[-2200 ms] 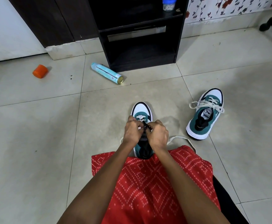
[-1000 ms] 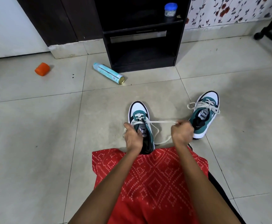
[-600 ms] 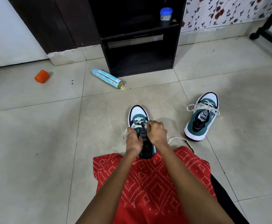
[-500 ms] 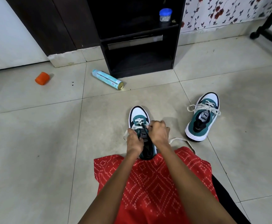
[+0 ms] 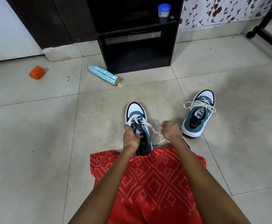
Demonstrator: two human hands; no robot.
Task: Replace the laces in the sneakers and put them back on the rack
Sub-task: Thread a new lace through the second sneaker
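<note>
A teal and white sneaker (image 5: 136,111) stands on the floor tiles just in front of my red-clad lap, toe pointing away. My left hand (image 5: 130,138) grips it at the tongue and left side. A white lace (image 5: 149,126) runs from its eyelets out to the right, where my right hand (image 5: 170,130) pinches it, pulled clear of the shoe. Slack lace loops on the floor between the hands. The second sneaker (image 5: 199,113) sits to the right, laced with a white lace, loose ends spread. The black shoe rack (image 5: 136,52) stands ahead against the wall.
A pale blue spray can (image 5: 104,75) lies on the floor left of the rack. An orange cap (image 5: 37,72) sits further left. A small blue-lidded jar (image 5: 164,10) stands on the rack's upper shelf. A black chair base (image 5: 264,29) reaches in at the far right.
My right hand has drawn away from the sneaker to the right, pulling the lace through. The left hand stays on the shoe.
</note>
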